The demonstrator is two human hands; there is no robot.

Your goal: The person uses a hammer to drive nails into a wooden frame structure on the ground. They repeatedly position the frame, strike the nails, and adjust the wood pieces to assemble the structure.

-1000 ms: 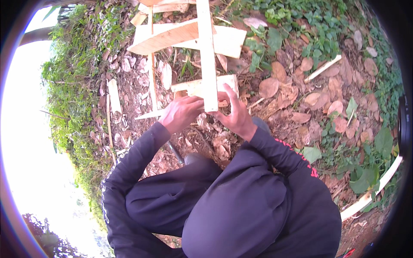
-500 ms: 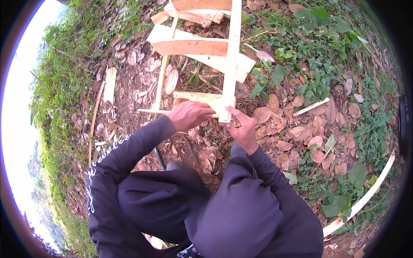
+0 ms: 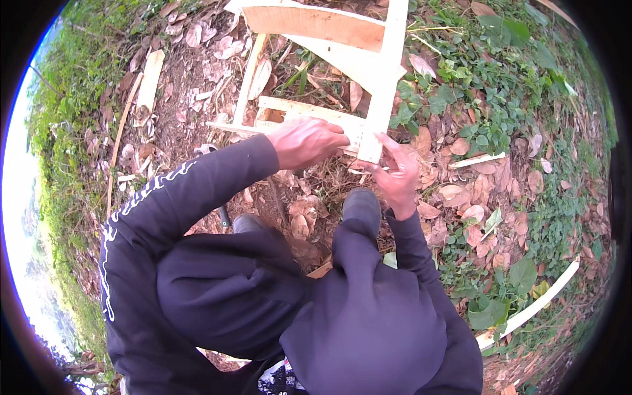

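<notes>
A ladder-like frame of pale wood lies on the ground ahead. My right hand point(image 3: 399, 176) grips the near end of its right-hand wooden rail point(image 3: 385, 99), with the thumb below and the fingers along the outer side. Curled closed, my left hand point(image 3: 304, 142) has its fingertips beside that same corner; what they pinch is hidden. A thin wooden strip point(image 3: 227, 126) runs crosswise beneath my left hand toward the rail's end. Just beyond it sits a short wooden crosspiece point(image 3: 309, 108). A wider curved board point(image 3: 313, 23) spans the frame farther off.
A dark-handled tool point(image 3: 224, 216) lies partly hidden beneath my left forearm, near my boot point(image 3: 361, 205). Loose wood pieces lie at left point(image 3: 151, 80) and right point(image 3: 478, 160). A long pale strip point(image 3: 533, 308) curves at lower right. Dry leaves and green plants surround the frame.
The view has shifted, so the frame sits higher in the picture and its right rail leans more. My left hand's fingers have curled in closer to the corner. My right hand keeps its grip.
</notes>
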